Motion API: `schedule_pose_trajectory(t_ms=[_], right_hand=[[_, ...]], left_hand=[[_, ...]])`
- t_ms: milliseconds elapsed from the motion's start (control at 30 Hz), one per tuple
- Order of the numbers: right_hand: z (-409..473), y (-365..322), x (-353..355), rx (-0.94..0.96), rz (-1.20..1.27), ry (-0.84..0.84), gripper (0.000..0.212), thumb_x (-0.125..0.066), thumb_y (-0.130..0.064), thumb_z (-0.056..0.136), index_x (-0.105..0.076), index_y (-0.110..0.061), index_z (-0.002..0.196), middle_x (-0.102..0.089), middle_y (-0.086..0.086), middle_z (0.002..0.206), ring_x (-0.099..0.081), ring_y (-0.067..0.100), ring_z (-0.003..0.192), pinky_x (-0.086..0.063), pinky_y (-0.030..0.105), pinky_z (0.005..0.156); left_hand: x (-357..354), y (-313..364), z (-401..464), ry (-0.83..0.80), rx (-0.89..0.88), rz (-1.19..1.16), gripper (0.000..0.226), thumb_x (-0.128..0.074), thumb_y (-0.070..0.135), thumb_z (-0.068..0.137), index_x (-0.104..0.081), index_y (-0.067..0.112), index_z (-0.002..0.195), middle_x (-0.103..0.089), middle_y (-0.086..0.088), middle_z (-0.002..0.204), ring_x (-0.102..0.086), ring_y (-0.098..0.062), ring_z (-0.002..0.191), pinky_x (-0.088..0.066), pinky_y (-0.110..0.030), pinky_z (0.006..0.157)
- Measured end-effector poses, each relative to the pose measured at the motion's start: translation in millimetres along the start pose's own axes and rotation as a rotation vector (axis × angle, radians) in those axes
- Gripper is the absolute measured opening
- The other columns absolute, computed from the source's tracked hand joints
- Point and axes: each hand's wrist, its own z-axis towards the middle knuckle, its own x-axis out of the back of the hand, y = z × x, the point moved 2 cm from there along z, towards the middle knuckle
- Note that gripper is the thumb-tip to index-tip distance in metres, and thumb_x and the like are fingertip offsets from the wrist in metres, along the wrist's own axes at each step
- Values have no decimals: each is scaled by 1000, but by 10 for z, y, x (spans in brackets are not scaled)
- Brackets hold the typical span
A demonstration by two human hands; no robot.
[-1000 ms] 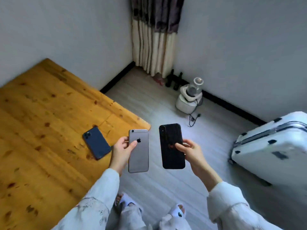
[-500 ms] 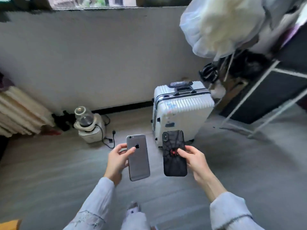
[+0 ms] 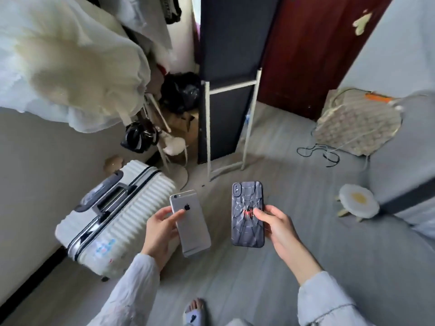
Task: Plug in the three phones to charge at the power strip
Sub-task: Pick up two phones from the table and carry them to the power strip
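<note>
My left hand (image 3: 160,228) holds a silver-grey phone (image 3: 191,225) by its left edge, back side up, thumb near the logo. My right hand (image 3: 277,225) grips a phone in a dark spider-web case (image 3: 246,208), also back side up. Both phones are held upright in front of me, side by side and a hand's width apart, above the grey floor. A thin dark cable (image 3: 317,154) lies coiled on the floor at the right. No power strip and no third phone are in view.
A white ribbed suitcase (image 3: 131,203) lies on the floor at my left. Ahead stand a dark wardrobe on a white frame (image 3: 226,90), black bags (image 3: 181,90) and hanging pale clothes (image 3: 70,62). A small flower-shaped stool (image 3: 357,201) and a woven fan-like disc (image 3: 357,123) are at right.
The view has swung right, from the wooden table with the blue phone, past the suitcase, to the wardrobe and door. Both hands have kept their phones in the same hold.
</note>
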Motion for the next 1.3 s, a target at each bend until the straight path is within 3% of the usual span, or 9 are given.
schedule_pose_trajectory(t_ms=[100,233,400,633,900,1067,1167,1300], right_hand=[[316,-307,332,17,80,114,5,-64,-7,80,-66,-12,82,-69,6,80,-64,21,73,-48,30,67],[778,-677,833,46,155,253,9,-65,-6,80,-65,-11,87,-69,10,87,-63,24,77,-47,32,69],[1509,-1160,1584,75,215,333,10,-64,-4,80,-65,-11,88,-69,8,84,-64,21,73,-48,29,65],[2468,-2006,2801,70,236,398,11,-65,-7,79,-65,-12,89,-69,6,84,-62,21,73,-46,27,64],[3532,-2823,3957,82,281,456,12,-66,-8,77,-68,-12,88,-70,6,82,-64,21,70,-48,26,61],[4431,-3294,4641,66,302,488,16,-65,-6,78,-66,-8,94,-70,10,85,-64,24,74,-49,29,64],[5042,-3655,5060,73,282,518,12,-65,-4,77,-67,-11,87,-72,5,74,-67,18,65,-49,25,58],[5677,-4144,5584,48,268,549,15,-68,-6,75,-67,-12,89,-72,8,80,-68,24,69,-52,30,59]], left_hand=[[-680,242,510,-155,8,85,11,-63,13,83,-65,8,92,-68,-8,82,-66,-14,63,-52,-22,51],[-1641,408,1073,-291,-3,195,3,-66,15,80,-68,14,83,-69,-6,79,-65,-17,67,-51,-27,57],[-2889,470,1658,-409,3,239,8,-68,17,79,-71,17,86,-74,2,73,-68,-10,64,-52,-21,51],[-4684,614,2266,-454,32,253,13,-65,13,80,-68,11,93,-70,-10,87,-64,-22,74,-50,-31,69],[-6491,717,2950,-471,36,271,6,-64,10,81,-66,14,85,-67,-5,76,-61,-17,65,-50,-19,50],[-7629,710,3585,-511,76,260,17,-65,9,81,-65,4,96,-67,-16,89,-62,-27,78,-50,-34,72],[-8357,733,4065,-517,71,264,21,-63,8,81,-64,3,102,-66,-15,86,-60,-24,73,-51,-28,63],[-9280,866,4548,-496,96,253,21,-63,8,82,-63,7,103,-65,-8,80,-60,-19,68,-52,-18,49]])
